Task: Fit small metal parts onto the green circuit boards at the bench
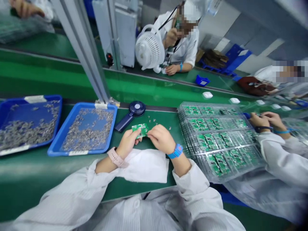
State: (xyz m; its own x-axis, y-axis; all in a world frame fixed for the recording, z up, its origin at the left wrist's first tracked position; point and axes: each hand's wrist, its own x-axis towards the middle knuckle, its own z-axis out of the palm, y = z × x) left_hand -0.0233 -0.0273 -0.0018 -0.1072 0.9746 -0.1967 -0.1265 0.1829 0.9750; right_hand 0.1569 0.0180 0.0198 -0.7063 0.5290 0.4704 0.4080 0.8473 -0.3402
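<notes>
A small green circuit board (141, 129) is pinched between the thumb and fingers of my left hand (128, 141), above a folded white cloth (149, 166). My right hand (161, 138) is at the board's right edge with its thumb and fingertips pressed together; whatever they hold is too small to make out. Several tiny metal parts (154, 120) lie scattered on the green table (120, 192) just beyond the board. A dark blue handheld fan (130, 116) rests behind my left hand.
Two blue trays (111, 128) of small metal parts sit at left. Stacked clear plastic trays (209, 171) of green boards stand at right, beside a co-worker's hands (269, 121). A metal post (83, 48) rises behind. Another person sits across, near a white fan (149, 48).
</notes>
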